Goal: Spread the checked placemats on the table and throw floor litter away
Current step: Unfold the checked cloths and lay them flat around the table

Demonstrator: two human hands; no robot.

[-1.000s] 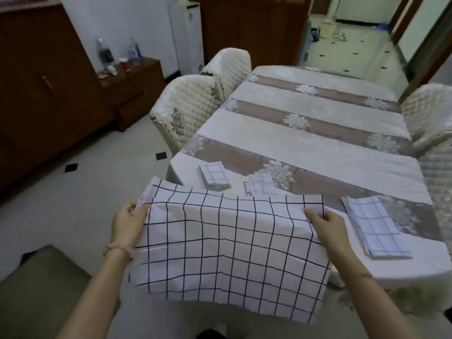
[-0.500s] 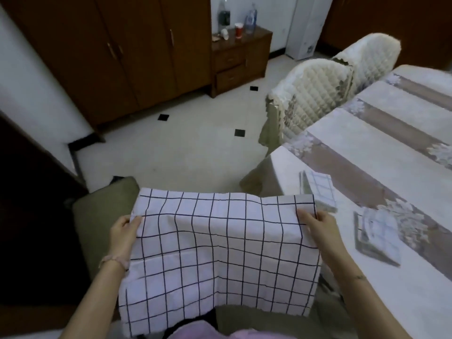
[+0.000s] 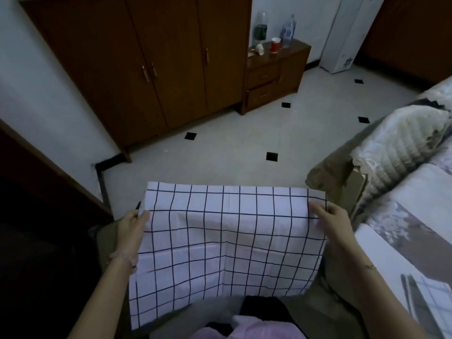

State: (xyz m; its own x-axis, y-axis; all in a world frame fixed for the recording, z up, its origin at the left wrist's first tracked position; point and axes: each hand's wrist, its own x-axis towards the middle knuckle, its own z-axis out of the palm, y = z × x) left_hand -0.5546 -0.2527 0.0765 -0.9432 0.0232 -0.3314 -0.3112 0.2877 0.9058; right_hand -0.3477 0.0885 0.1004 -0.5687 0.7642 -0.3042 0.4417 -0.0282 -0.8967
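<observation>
Now holding a white fabric placemat with a dark blue check grid (image 3: pixel 227 245) unfolded in the air, over the lap and short of the dining table under its cream and brown floral cloth (image 3: pixel 401 243). Left hand (image 3: pixel 132 228) pinching the upper left corner, right hand (image 3: pixel 335 223) clenched on the upper right edge. Best kept taut between both grips, swung right over the bare cloth, lowered far edge first, then smoothed flat, clear of the folded checked placemat (image 3: pixel 430 297) at the table's near edge.
</observation>
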